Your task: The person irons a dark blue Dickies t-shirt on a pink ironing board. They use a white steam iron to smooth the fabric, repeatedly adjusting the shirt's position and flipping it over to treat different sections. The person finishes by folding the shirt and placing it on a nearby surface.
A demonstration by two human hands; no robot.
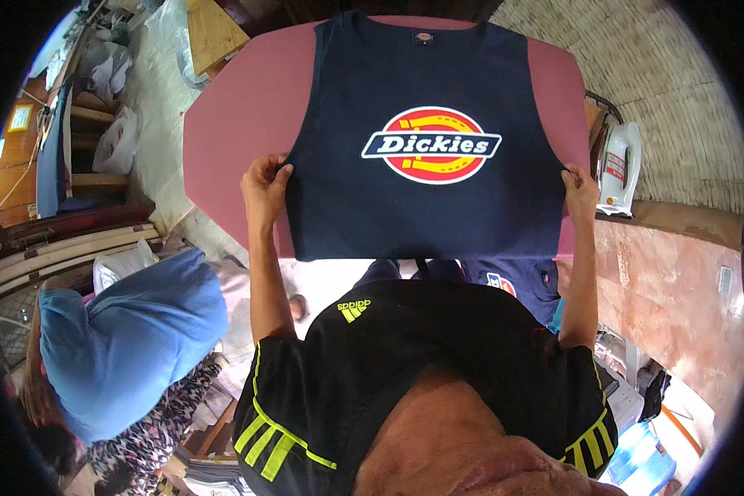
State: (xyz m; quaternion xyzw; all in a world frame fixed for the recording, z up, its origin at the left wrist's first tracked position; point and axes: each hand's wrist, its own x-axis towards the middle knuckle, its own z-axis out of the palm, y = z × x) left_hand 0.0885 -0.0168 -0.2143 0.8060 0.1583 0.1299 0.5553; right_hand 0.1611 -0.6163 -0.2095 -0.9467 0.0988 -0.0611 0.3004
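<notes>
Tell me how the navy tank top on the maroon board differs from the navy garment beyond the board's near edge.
The navy tank top lies spread out, pinched by the left hand and right hand; the navy garment is in neither hand.
The tank top's emblem shows whole; the garment's is partly hidden.
Both are navy with a red-and-white emblem.
</notes>
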